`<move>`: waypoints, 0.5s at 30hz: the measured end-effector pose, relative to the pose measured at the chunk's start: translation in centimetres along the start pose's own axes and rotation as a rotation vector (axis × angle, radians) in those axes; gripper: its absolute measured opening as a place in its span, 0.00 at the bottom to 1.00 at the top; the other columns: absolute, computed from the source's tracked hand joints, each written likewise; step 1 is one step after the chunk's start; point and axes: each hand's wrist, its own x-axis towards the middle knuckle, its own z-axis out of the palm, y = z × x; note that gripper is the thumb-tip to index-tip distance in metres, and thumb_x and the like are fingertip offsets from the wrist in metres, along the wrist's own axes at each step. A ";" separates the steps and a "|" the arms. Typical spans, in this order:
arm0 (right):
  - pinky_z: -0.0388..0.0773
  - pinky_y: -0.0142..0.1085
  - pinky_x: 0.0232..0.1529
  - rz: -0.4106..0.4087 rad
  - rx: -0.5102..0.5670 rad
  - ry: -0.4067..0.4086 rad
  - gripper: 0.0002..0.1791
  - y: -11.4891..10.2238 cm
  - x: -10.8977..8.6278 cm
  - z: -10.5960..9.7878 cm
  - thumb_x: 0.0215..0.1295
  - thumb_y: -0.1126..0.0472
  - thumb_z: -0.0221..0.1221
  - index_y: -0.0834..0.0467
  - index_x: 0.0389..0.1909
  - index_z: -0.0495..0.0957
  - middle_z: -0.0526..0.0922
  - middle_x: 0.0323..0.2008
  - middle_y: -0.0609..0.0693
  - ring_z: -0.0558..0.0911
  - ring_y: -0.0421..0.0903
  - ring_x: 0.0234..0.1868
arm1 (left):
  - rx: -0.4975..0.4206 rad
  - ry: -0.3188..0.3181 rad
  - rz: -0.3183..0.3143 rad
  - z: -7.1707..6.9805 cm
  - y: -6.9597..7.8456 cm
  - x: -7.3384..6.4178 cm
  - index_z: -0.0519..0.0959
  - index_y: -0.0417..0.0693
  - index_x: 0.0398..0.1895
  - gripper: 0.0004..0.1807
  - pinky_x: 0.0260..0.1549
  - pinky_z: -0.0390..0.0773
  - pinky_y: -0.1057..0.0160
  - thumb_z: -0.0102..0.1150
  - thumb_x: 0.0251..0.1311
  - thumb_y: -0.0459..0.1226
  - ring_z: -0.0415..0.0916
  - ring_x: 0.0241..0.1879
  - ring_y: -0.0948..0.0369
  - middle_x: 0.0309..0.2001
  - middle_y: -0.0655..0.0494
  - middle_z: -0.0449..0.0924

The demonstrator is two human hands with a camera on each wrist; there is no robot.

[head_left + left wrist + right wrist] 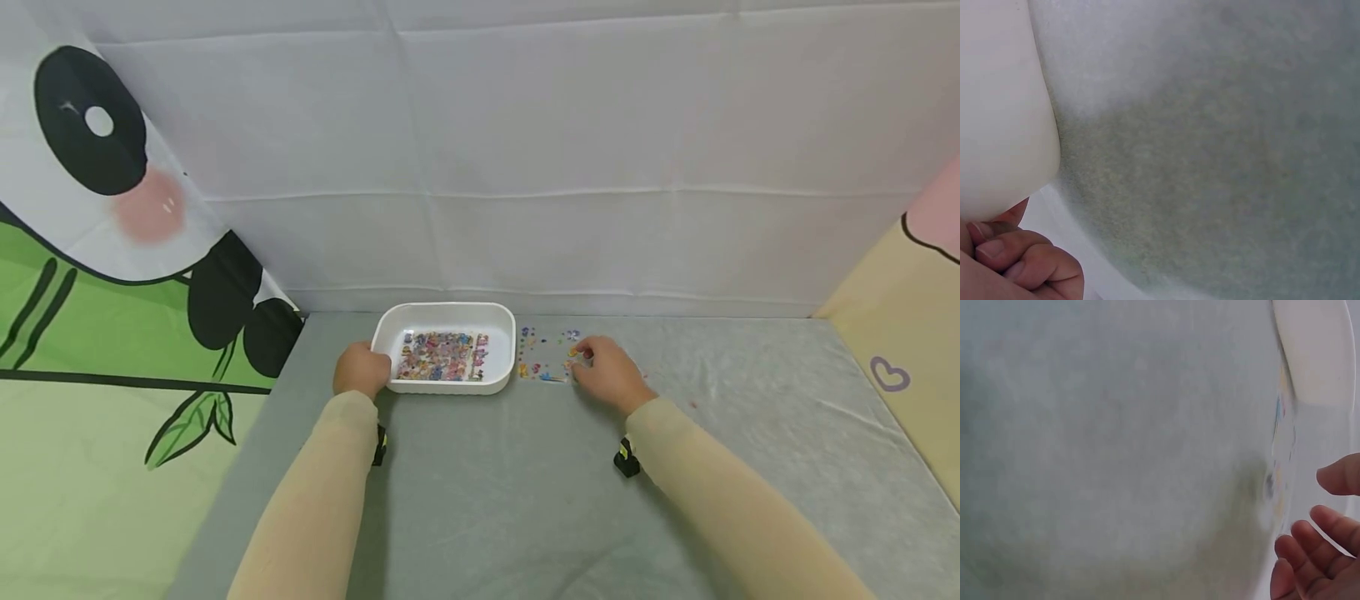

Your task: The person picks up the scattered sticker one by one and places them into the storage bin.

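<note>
A shallow white plastic tray [507,367] stands on the grey cloth, and a sheet crowded with small colourful stickers [442,357] lies in it. My left hand [362,369] grips the tray's left end, its fingers curled in the left wrist view [1032,262]. Right of the tray lies a clear sheet with scattered small stickers [543,354]. My right hand [611,373] is at that sheet's right edge. In the right wrist view its thumb and bent fingers [1316,550] stand apart, with nothing visible between them.
Grey cloth [510,492] covers the table. A white fabric wall [525,167] rises right behind the tray. Printed cloth with a cartoon figure [112,292] hangs at the left, and a beige panel with a heart [889,373] at the right.
</note>
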 end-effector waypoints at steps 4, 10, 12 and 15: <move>0.72 0.55 0.58 0.006 -0.015 0.016 0.25 1.0 1.0 -0.1 0.70 0.58 0.58 0.70 0.62 0.74 0.78 0.54 0.65 0.77 0.60 0.55 | 0.003 0.006 -0.006 0.1 0.0 0.1 0.76 0.34 0.65 0.26 0.49 0.79 0.42 0.47 0.67 0.37 0.78 0.51 0.43 0.56 0.36 0.81; 0.71 0.56 0.60 0.026 -0.031 0.033 0.27 1.8 2.3 -0.1 0.68 0.58 0.57 0.70 0.63 0.73 0.77 0.56 0.65 0.76 0.61 0.56 | 0.003 0.015 -0.003 0.3 0.1 0.0 0.76 0.33 0.65 0.26 0.47 0.79 0.43 0.47 0.66 0.36 0.78 0.49 0.44 0.56 0.35 0.81; 0.71 0.56 0.60 0.033 -0.022 0.036 0.27 1.9 2.7 -0.1 0.68 0.58 0.58 0.70 0.63 0.72 0.77 0.56 0.65 0.76 0.61 0.57 | 0.002 0.015 -0.006 0.4 0.1 -0.1 0.77 0.33 0.64 0.26 0.46 0.79 0.44 0.47 0.66 0.36 0.79 0.48 0.44 0.55 0.35 0.82; 0.70 0.56 0.61 0.043 -0.018 0.045 0.27 1.8 3.5 0.0 0.69 0.58 0.58 0.69 0.63 0.72 0.77 0.57 0.64 0.76 0.61 0.59 | 0.001 0.018 -0.006 0.5 0.1 0.0 0.77 0.33 0.64 0.26 0.44 0.80 0.45 0.48 0.66 0.36 0.79 0.48 0.44 0.55 0.35 0.82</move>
